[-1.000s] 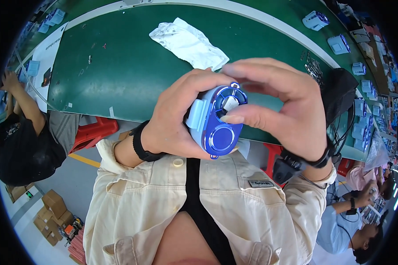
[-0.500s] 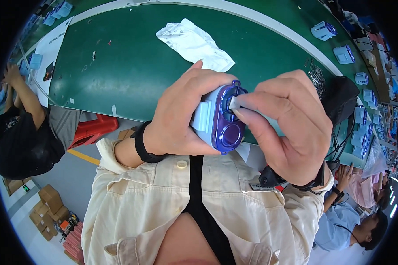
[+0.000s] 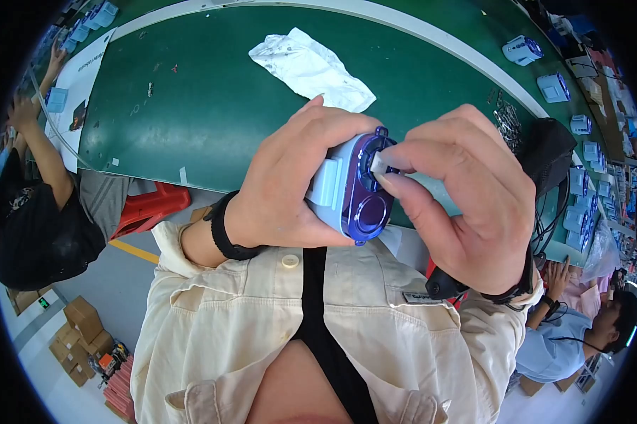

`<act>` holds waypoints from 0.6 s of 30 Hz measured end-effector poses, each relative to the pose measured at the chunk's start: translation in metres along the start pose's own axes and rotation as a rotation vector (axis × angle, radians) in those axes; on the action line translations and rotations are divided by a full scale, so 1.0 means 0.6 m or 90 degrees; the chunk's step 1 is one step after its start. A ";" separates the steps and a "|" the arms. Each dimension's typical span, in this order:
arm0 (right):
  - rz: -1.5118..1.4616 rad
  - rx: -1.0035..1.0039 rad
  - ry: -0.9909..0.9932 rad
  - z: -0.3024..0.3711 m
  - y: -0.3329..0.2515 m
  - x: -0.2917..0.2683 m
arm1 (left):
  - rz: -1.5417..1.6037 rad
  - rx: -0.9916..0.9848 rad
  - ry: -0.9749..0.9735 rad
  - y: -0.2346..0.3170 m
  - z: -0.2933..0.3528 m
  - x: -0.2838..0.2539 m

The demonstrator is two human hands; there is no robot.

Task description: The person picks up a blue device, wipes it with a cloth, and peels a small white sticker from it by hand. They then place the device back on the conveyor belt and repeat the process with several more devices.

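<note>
1. Gripping a small blue-and-violet device (image 3: 350,187) close to the chest, the left hand (image 3: 283,191) wraps it from the pale-blue back, thumb under and fingers (image 3: 318,127) curled over the top, clamped on the casing.
2. Meeting it from the other side, the right hand (image 3: 467,205) has its thumb and forefinger pinched together on a small white tab (image 3: 379,164) at the upper part of the device's glossy violet face.
3. Lying between the two hands, the device is held up in front of the body, just this side of the near edge of the green table (image 3: 191,106), touching neither.
4. Facing the right hand, the violet front with its round lens-like disc points toward the right fingers; the long axis runs roughly up and down, tilted slightly, tab end uppermost.
5. Both hands touch the device; the right is the one at the tab, while the left serves as the holder.
6. Behind the hands, a crumpled white cloth (image 3: 311,69) lies on the table, well apart from the device.
7. Further right, a row of similar blue devices (image 3: 553,86) lines the table, with a black bag (image 3: 544,148) near its edge.
8. Other workers sit at left and lower right; a seated person's arm (image 3: 43,148) reaches to the table at left.
</note>
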State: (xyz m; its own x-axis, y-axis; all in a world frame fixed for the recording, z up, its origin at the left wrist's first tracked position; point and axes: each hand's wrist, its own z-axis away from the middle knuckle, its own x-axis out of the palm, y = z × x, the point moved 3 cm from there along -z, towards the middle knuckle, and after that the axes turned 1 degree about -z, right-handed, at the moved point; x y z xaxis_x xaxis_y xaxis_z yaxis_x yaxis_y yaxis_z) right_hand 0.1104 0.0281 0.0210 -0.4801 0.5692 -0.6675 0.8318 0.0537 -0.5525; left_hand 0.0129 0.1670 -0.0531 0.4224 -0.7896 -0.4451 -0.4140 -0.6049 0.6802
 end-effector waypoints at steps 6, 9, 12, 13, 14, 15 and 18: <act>-0.022 -0.025 -0.025 0.003 0.006 0.000 | 0.084 -0.026 -0.071 0.000 -0.005 -0.008; -0.031 -0.025 -0.039 0.005 0.008 -0.001 | 0.126 -0.036 -0.087 -0.002 -0.005 -0.006; -0.038 -0.023 -0.048 0.007 0.009 -0.003 | 0.168 -0.043 -0.099 -0.005 -0.006 -0.004; -0.038 -0.024 -0.047 0.007 0.009 -0.003 | 0.177 -0.047 -0.109 -0.005 -0.007 -0.003; -0.038 -0.024 -0.046 0.007 0.010 -0.004 | 0.187 -0.049 -0.119 -0.006 -0.009 -0.002; -0.038 -0.025 -0.044 0.008 0.010 -0.005 | 0.196 -0.052 -0.129 -0.006 -0.011 -0.001; -0.027 -0.021 -0.070 0.009 0.014 -0.006 | 0.188 -0.057 -0.110 -0.009 -0.009 0.001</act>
State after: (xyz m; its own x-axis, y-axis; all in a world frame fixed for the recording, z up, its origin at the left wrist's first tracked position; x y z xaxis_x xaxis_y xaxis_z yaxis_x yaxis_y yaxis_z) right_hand 0.1178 0.0219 0.0161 -0.5409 0.4729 -0.6955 0.8181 0.1037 -0.5657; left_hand 0.0199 0.1703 -0.0540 0.1497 -0.9395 -0.3080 -0.4222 -0.3424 0.8393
